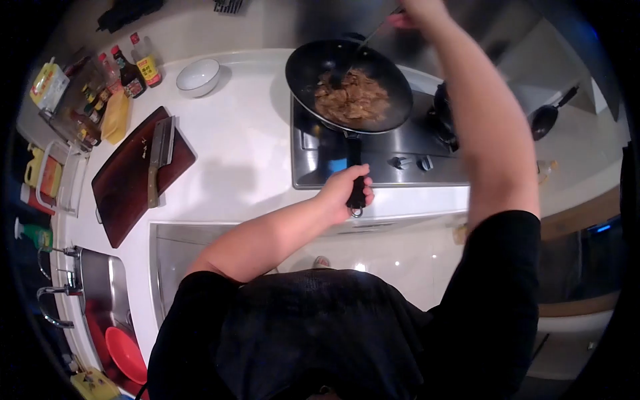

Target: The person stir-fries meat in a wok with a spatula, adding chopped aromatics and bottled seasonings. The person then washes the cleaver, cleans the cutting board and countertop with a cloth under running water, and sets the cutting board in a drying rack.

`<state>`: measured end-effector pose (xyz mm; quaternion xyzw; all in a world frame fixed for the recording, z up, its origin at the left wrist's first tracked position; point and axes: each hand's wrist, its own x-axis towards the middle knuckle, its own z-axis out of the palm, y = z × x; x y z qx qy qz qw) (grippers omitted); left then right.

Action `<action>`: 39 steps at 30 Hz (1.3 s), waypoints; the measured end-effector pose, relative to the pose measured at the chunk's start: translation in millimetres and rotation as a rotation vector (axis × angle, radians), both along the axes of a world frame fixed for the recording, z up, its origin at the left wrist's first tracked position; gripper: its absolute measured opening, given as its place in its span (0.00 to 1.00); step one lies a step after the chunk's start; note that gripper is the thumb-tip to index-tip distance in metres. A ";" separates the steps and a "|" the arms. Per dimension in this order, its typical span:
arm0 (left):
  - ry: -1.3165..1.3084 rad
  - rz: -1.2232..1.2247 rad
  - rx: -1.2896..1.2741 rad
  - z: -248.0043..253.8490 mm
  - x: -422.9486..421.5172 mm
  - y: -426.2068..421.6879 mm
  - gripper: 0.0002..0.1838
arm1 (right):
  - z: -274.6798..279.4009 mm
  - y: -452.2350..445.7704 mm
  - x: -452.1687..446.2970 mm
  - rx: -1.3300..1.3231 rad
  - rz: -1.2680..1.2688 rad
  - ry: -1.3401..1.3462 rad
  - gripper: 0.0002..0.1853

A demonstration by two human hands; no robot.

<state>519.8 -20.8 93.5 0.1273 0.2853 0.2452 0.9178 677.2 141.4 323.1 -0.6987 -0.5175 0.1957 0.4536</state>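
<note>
My left hand point(343, 190) is wrapped round the black handle of a dark wok point(303, 77), which sits over the left side of the gas stove. Inside the wok lies a heap of browned, sliced meat point(357, 100). High at the top of the view, my right hand point(419, 15) is closed on the upper end of a long-handled spatula point(375, 35). Its thin shaft slants down into the wok, where the dark head touches the left part of the meat; the head's exact shape is hard to make out.
Left of the stove point(400, 175) are a white bowl point(199, 77), a cutting board point(127, 190) bearing a cleaver point(160, 157), and several sauce bottles point(130, 73). A sink point(107, 280) with a red basin point(125, 353) is at lower left. A black pot point(441, 117) stands on the stove's right side.
</note>
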 end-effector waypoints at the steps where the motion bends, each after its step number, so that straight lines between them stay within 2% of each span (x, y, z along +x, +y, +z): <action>1: -0.005 -0.011 -0.008 0.2 -1.1 0.2 0.09 | 11.7 17.4 38.6 -0.190 0.174 -0.476 0.10; 2: -0.008 -0.023 -0.012 0.3 -1.8 0.9 0.09 | 30.2 -10.8 44.0 -0.162 0.200 -1.439 0.11; 4: -0.067 -0.038 -0.069 -2.5 -0.3 2.2 0.09 | 45.4 -52.7 21.7 -0.272 0.111 -1.081 0.10; 6: -0.129 -0.044 -0.122 -4.6 0.4 3.0 0.09 | 31.9 -59.7 20.7 -0.263 -0.112 -0.661 0.09; 7: -0.156 -0.053 -0.147 -5.2 0.8 3.4 0.09 | 7.5 -63.3 22.1 -0.048 -0.072 -0.439 0.13; 10: -0.240 -0.073 -0.154 -11.2 0.6 5.7 0.09 | -26.4 -53.8 37.9 -0.112 -0.050 -0.312 0.12; 12: -0.244 -0.072 -0.143 -11.1 1.3 6.3 0.09 | -39.8 -53.1 31.0 -0.053 -0.013 -0.263 0.10; 16: -0.211 -0.087 -0.131 -12.6 -0.5 6.1 0.10 | -32.4 -49.4 31.7 -0.021 0.111 -0.446 0.08; 19: -0.196 -0.064 -0.124 -9.4 -1.6 4.8 0.10 | -61.3 -38.9 34.2 0.164 0.377 -0.775 0.09; 20: -0.186 -0.066 -0.115 -9.3 -2.2 4.8 0.11 | -68.9 -43.6 30.5 0.129 0.455 -0.802 0.08; 21: -0.178 -0.069 -0.106 -9.3 -3.3 4.9 0.11 | -87.1 -42.9 35.8 0.214 0.605 -0.868 0.08; 22: -0.170 -0.073 -0.096 -9.3 -3.7 5.0 0.11 | -105.8 -48.2 37.8 0.194 0.714 -0.862 0.12; 23: -0.185 -0.071 -0.101 -10.1 -2.8 5.3 0.11 | -120.1 -58.7 39.7 0.137 0.860 -1.013 0.16; 24: -0.202 -0.069 -0.105 -11.3 -2.0 5.9 0.11 | -145.6 -64.5 50.2 0.128 0.849 -1.214 0.19; 25: -0.218 -0.069 -0.110 -12.2 -1.8 5.9 0.11 | -146.2 -86.0 48.3 0.044 0.909 -1.377 0.19; 28: -0.231 -0.078 -0.097 -12.3 -2.2 6.4 0.11 | -134.7 -121.7 53.6 0.192 0.949 -1.359 0.17; 30: -0.217 -0.066 -0.120 -14.0 -1.1 6.5 0.11 | -94.0 -145.1 36.8 0.313 0.832 -1.089 0.14; 33: -0.171 -0.035 -0.139 -7.4 -0.4 4.9 0.11 | -38.2 -196.9 0.8 0.139 0.718 -0.970 0.11; 36: -0.139 -0.036 -0.101 -2.2 -3.2 1.5 0.10 | -73.0 -202.9 -3.2 0.159 0.802 -0.907 0.10; 39: -0.228 -0.068 -0.160 -10.8 -0.6 6.0 0.10 | -106.4 -198.2 -6.6 0.138 0.766 -1.028 0.10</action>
